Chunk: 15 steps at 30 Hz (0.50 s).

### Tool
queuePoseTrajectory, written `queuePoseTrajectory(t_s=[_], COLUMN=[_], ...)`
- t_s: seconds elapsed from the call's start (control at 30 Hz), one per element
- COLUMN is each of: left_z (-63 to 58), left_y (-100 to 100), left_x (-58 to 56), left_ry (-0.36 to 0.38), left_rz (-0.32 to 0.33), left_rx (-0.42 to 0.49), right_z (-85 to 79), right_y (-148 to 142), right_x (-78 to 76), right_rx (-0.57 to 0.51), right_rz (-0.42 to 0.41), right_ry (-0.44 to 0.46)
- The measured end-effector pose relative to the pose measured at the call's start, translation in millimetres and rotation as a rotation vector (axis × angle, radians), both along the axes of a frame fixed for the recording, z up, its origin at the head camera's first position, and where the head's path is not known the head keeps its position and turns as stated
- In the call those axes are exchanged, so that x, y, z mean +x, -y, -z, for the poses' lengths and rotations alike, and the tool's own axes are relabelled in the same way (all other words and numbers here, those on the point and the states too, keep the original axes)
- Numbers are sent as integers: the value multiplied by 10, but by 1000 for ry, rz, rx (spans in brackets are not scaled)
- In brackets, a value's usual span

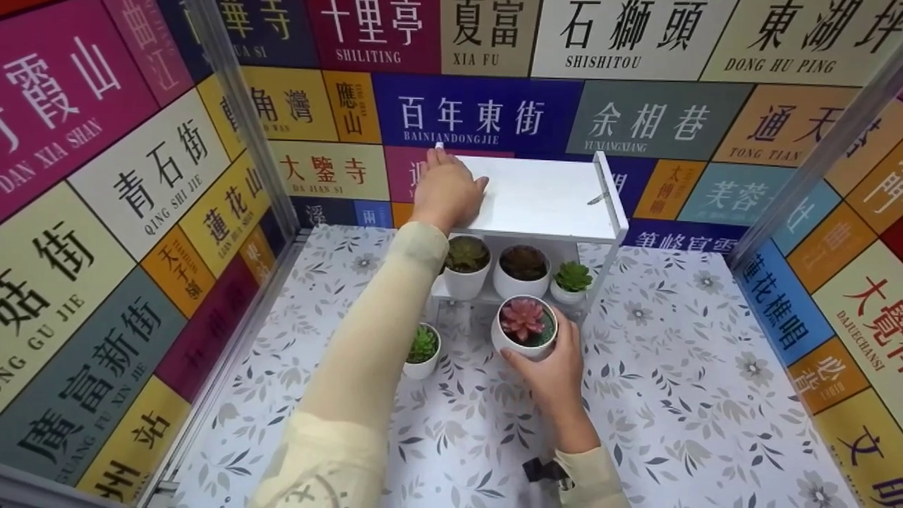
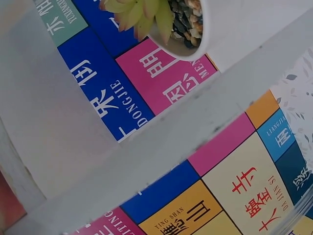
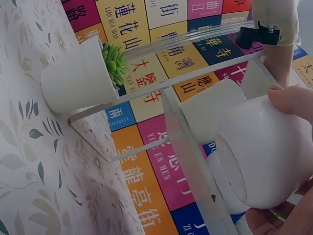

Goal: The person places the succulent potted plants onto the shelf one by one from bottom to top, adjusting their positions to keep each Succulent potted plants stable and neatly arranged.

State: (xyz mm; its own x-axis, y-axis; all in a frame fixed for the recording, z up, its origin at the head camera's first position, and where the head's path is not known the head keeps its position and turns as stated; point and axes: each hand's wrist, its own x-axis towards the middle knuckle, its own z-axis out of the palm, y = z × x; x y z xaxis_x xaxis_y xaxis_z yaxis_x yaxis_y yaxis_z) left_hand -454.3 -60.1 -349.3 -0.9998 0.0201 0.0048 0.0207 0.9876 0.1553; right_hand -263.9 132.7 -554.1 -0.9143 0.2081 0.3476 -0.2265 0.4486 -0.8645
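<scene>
Potted pink succulent (image 1: 524,324), held by right hand (image 1: 561,365); left hand (image 1: 449,189) on white shelf (image 1: 547,197), edge hidden, grip unclear

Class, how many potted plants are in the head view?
5: pink plant in the right hand; olive plant, brown plant and small plant on the lower shelf; green plant on the table. Others may be hidden.

five white pots (image 1: 466,285), three large and two small; five succulents (image 1: 523,319), one to each pot, a single one pink-red; one white shelf (image 1: 550,197); one worktop (image 1: 670,395).
</scene>
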Motion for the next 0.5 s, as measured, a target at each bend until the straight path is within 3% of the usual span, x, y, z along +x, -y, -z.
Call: queuePoseTrajectory(t_s=[0.5], left_z=[-7], left_y=[10], left_x=[-1], left_ry=[-5], left_rz=[11], left_rx=[4], right_z=[-107], right_y=[-69], right_x=[13], right_rx=[19], right_rz=[39], right_ry=[1])
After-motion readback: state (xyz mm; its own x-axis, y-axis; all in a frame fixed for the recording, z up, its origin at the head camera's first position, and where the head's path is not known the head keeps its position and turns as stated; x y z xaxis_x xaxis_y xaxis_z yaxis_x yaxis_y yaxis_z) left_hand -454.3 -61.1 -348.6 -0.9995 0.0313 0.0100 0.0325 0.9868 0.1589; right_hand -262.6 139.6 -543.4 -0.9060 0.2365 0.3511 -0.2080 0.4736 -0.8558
